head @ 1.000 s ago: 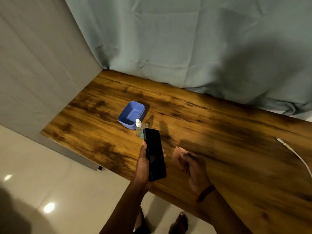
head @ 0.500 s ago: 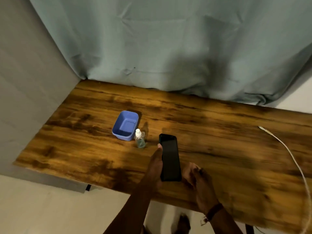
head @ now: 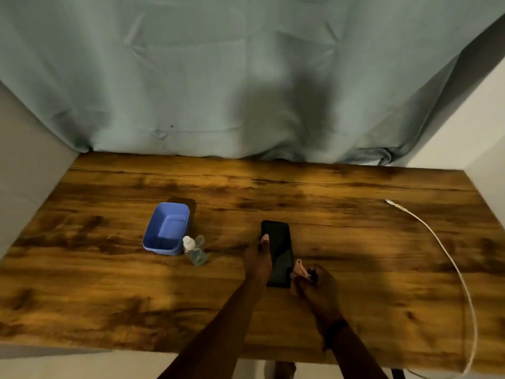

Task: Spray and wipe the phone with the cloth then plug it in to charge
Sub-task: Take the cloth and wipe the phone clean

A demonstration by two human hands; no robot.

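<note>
A black phone is held screen up over the middle of the wooden table by my left hand, thumb resting on its left edge. My right hand is closed on a small pinkish cloth just right of the phone's lower end. A small clear spray bottle with a white top stands to the left of the phone. A white charging cable lies along the table's right side, its plug end pointing toward the far edge.
A blue plastic tub sits beside the spray bottle, further left. A grey-green curtain hangs behind the table. Walls close in on the left and right. Floor shows below the table's near edge.
The view has swung right and up, so the table now sits square in front of me. The phone and both hands have shifted toward the table's middle; grips on phone and cloth are unchanged.
</note>
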